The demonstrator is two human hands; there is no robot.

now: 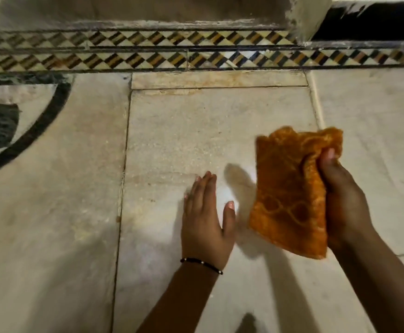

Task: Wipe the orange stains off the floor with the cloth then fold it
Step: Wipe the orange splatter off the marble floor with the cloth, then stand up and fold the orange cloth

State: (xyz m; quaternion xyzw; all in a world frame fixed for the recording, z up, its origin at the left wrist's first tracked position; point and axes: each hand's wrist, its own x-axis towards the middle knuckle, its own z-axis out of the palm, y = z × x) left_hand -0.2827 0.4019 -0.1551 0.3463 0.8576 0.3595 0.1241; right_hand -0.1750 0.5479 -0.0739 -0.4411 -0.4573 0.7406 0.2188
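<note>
A: Where is the cloth (289,193)?

B: Folded small, pinched along its right edge by the right hand (345,195), hanging above the floor (196,131) just right of the left hand (205,219), which is spread flat, fingers straight, grasping nothing.

A: What could go wrong?

B: Probably the one-sided pinch: the loose layers may fall open. Faint orange tinges on the floor beyond the hands may remain unwiped.
</note>
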